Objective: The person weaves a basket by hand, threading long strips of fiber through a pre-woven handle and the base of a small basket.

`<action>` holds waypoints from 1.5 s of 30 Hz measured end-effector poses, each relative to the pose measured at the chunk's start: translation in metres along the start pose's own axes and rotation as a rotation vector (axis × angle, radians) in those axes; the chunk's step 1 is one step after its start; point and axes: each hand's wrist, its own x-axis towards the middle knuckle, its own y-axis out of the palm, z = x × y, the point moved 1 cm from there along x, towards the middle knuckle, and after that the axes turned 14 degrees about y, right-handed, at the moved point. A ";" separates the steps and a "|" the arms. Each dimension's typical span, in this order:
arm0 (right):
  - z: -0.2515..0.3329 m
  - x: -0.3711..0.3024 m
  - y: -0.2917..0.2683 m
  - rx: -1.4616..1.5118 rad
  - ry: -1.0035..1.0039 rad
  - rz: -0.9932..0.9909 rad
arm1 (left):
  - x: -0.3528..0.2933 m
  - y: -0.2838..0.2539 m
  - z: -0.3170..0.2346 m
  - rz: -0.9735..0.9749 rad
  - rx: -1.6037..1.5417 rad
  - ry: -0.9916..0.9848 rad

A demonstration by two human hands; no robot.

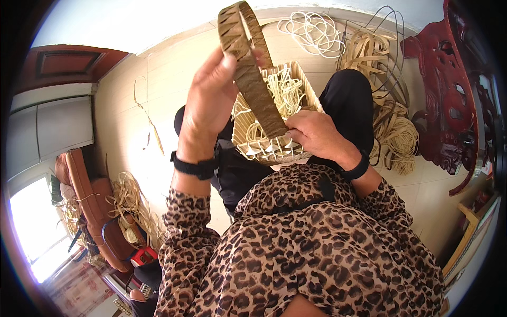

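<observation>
A small woven basket (312, 93) of pale strips rests between my knees, with a tall brown wrapped handle (257, 100) arching over it. Bundles of thin cream cord (285, 91) lie inside. My left hand (211, 90) is closed round the near side of the handle, well above the rim, its thumb against the outer edge. At the handle's lower end, by the near rim, my right hand (322, 134) is closed with thumb and fingertips against the handle. White loops of lacing run along that rim. The handle hides part of the basket's inside.
Coiled white cord (314, 34) and tan strips (369, 50) lie on the floor ahead and to the right. A carved dark-red wooden chair (449, 90) stands at right. On the left, a brown sofa (87, 201) has more strips (129, 195) beside it.
</observation>
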 end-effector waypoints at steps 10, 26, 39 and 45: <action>0.007 0.006 -0.017 0.047 0.023 0.134 | -0.082 0.014 0.029 0.175 0.973 -0.150; -0.027 0.025 -0.069 0.308 0.001 -0.182 | -0.101 -0.005 0.025 -0.030 0.520 -0.437; -0.172 0.064 -0.018 0.567 0.856 -0.095 | -0.130 0.012 0.001 -0.005 0.781 -0.421; -0.201 0.090 0.023 0.314 0.865 -0.162 | -0.128 0.033 -0.030 0.102 0.813 -0.511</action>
